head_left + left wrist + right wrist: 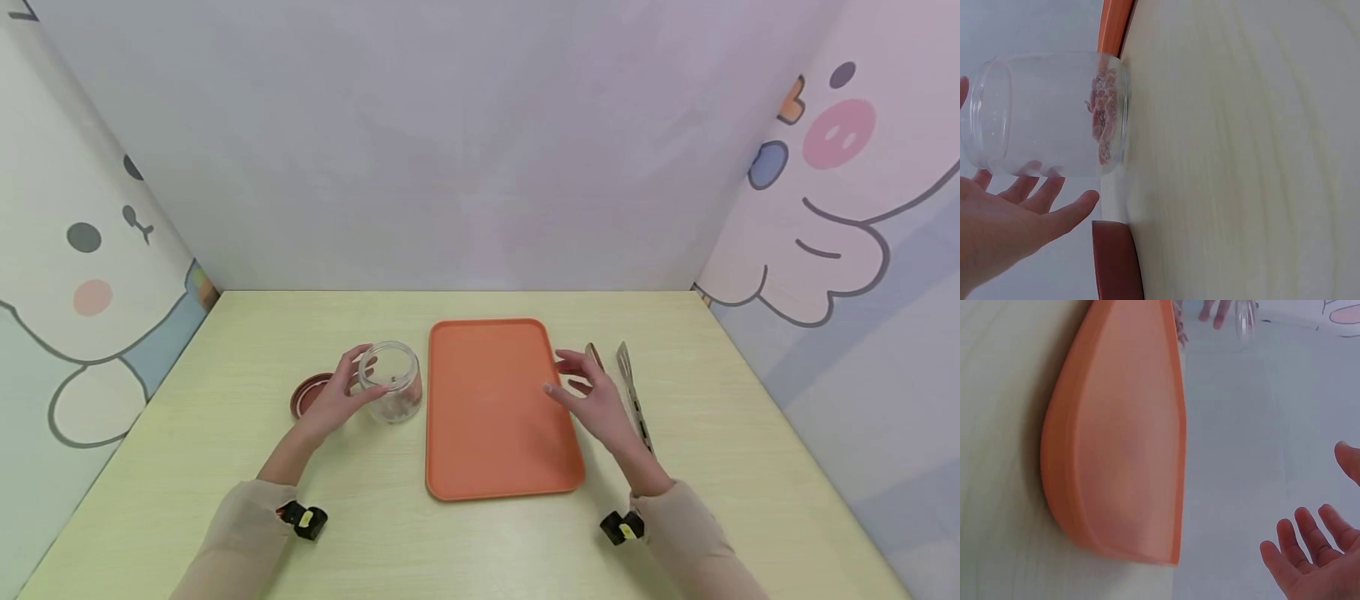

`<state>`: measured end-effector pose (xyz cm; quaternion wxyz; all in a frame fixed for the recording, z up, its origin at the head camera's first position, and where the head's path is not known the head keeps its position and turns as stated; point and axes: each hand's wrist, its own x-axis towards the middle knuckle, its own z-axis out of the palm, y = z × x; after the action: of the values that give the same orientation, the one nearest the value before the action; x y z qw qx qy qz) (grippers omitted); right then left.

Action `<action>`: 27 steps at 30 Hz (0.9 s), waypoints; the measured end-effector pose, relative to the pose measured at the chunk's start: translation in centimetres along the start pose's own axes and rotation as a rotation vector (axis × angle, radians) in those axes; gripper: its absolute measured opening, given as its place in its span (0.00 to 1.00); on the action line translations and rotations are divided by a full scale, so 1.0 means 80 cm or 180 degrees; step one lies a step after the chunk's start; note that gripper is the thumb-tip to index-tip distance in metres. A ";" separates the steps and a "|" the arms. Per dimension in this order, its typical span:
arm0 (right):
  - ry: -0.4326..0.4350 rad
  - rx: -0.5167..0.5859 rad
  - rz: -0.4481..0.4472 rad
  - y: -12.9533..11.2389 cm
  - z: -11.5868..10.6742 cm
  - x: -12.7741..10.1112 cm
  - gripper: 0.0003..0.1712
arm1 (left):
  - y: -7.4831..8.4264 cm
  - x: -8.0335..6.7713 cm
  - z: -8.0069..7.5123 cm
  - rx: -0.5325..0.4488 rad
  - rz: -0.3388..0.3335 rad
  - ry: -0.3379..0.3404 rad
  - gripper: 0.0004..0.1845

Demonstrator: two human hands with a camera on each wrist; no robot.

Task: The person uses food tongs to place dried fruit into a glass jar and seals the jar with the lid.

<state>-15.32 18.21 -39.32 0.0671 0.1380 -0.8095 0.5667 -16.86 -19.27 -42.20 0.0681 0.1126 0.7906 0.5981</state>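
Observation:
My left hand (333, 404) curves round the left side of a clear glass jar (397, 400), thumb at the front of its rim and fingers along its side. The jar stands upright on the table, lidless, with reddish-brown pieces (1104, 112) at its bottom. A dark red round lid (303, 393) lies left of it, partly covered by that hand. In the middle lies an orange tray (495, 417) with nothing on it. My right hand (600, 404) is held above the tray's right edge, fingers apart and loosely bent, holding nothing.
Right of the tray, a long narrow metallic utensil (630, 383) with slots lies partly behind my right hand and forearm. Close to it shows a thin brown-edged piece (594, 357), its kind hidden. A pale wall (465, 208) bounds the table's far side, with printed walls left and right.

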 end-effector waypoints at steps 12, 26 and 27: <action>-0.0372 0.0566 0.0111 -0.032 0.049 -0.007 0.26 | -0.001 0.000 -0.010 0.0018 -0.0059 -0.0149 0.37; -0.0431 0.0430 -0.0249 0.006 0.089 0.011 0.27 | -0.003 0.001 -0.022 0.0054 -0.0004 -0.0271 0.35; -0.0432 0.0403 -0.0250 0.006 0.092 0.013 0.27 | -0.002 0.001 -0.022 0.0052 -0.0005 -0.0271 0.34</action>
<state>-16.09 11.33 -42.00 0.0254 0.2117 -0.7688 0.6029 -17.38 -20.91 -41.89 0.1012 0.1379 0.7919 0.5862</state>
